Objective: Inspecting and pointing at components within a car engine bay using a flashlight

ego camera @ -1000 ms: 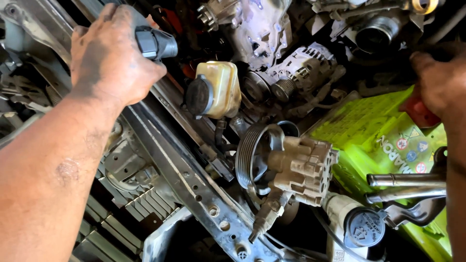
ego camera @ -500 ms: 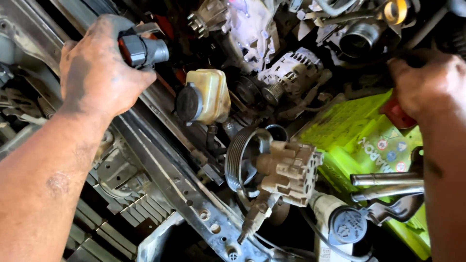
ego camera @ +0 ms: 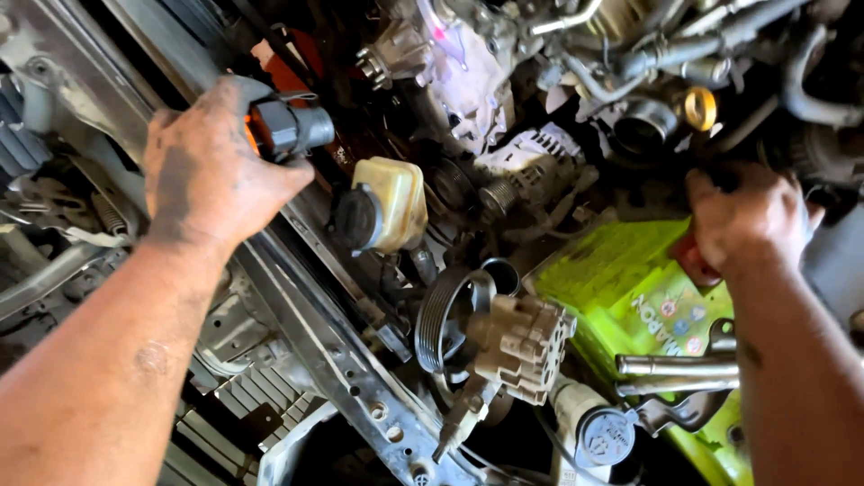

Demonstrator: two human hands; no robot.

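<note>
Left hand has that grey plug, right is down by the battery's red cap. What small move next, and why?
Probably lift the grey connector a little clear of the radiator support. The left hand grips it above the yellowed reservoir, with nothing visibly attached at its open end. The right hand rests at the red terminal cover on the green battery, so keep it steady.

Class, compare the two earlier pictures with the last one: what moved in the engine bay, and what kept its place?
The left hand keeps its grip on the grey plug-like part, which it has turned so that an orange side shows. The right hand has come further into view, resting at the green battery. The yellowish reservoir, the pulley and the metal tools lie as before.
</note>
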